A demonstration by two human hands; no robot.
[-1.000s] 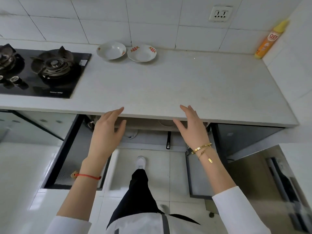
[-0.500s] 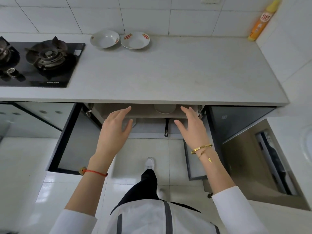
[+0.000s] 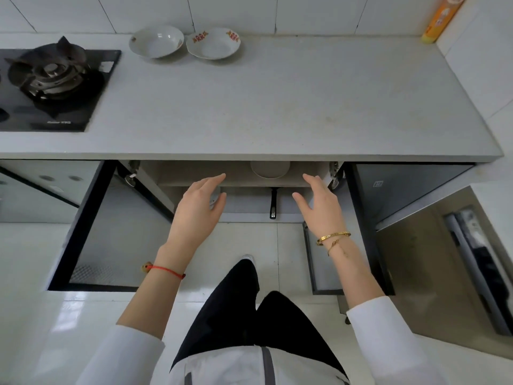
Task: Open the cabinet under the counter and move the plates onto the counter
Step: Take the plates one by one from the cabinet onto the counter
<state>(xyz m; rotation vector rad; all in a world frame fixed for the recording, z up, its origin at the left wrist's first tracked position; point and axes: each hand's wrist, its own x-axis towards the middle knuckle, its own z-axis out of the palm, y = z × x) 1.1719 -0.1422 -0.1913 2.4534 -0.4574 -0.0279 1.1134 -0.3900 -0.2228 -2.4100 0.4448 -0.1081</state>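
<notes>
The cabinet under the counter stands open, its left door and right door swung outward. On the upper shelf the rim of a white plate shows just below the counter edge. My left hand and my right hand reach toward the opening with fingers spread, both empty. A second white dish peeks from behind my left fingers. Two white plates sit on the counter at the back: a plain one and one with red marks.
A black gas hob fills the counter's left end. A yellow bottle stands in the back right corner. A black pan handle sticks out of the lower cabinet. My legs and a shoe are on the tiled floor below.
My head has dropped lower, so more of the cabinet's inside shows, including the plate on the shelf. Both hands have gone from the counter edge down to the opening.
</notes>
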